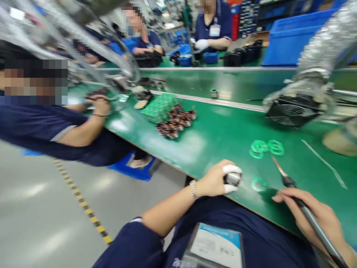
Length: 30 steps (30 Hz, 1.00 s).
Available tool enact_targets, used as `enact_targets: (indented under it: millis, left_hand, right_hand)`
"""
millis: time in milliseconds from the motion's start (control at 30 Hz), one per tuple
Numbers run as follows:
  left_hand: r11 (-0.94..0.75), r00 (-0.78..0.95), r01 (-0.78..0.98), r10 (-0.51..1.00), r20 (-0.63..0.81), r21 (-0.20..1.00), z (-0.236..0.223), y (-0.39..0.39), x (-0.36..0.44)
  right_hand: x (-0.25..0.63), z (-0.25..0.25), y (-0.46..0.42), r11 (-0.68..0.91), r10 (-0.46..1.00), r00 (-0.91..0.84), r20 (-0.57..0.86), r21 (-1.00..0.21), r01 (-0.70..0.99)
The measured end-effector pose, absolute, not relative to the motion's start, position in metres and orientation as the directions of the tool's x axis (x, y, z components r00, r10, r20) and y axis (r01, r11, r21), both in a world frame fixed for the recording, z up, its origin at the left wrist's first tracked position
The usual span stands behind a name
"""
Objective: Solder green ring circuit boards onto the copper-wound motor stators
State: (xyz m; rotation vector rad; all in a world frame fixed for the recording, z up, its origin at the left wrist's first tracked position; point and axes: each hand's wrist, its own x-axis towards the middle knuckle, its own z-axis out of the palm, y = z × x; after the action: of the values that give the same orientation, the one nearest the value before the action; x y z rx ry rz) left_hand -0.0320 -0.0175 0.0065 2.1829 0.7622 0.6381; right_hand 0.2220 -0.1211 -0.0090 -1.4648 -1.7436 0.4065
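while left fingers [231,169] pinch a metal cylinder [232,179], right fingers [295,195] grip a soldering iron [320,232], chest badge [214,247] unreadable

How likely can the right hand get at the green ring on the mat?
Likely yes: the right hand holds a soldering iron, but the green ring lies close by, nothing between.

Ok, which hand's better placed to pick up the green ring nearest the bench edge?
Left, probably. The left hand has its white-capped fingertips right beside the green ring and holds only a small metal cylinder. The right hand is also near, but it's wrapped around a soldering iron.
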Motion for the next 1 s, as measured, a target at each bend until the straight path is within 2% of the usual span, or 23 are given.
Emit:
enact_targets:
  millis: [167, 433, 667, 1000]
  left_hand:
    - [-0.505, 0.708, 0.304, 0.687, 0.164, 0.808, 0.003, -0.012, -0.033]
    - [-0.519, 0.769, 0.289, 0.627, 0.128, 0.805, 0.006, -0.01, -0.017]
    - [-0.536, 0.783, 0.277, 0.608, 0.136, 0.797, 0.002, -0.008, -0.015]
    - [-0.529, 0.778, 0.286, 0.615, 0.128, 0.799, 0.001, -0.008, -0.013]
  right_hand:
    - [0.229, 0.015, -0.128, 0.267, 0.931, 0.003, 0.366, -0.685, 0.678]
    - [0.229, 0.015, -0.125, 0.119, 0.979, 0.049, 0.198, -0.751, 0.65]
    - [0.228, 0.017, -0.122, 0.151, 0.984, -0.021, 0.175, -0.772, 0.618]
    - [0.229, 0.016, -0.122, 0.157, 0.985, -0.035, 0.171, -0.781, 0.605]
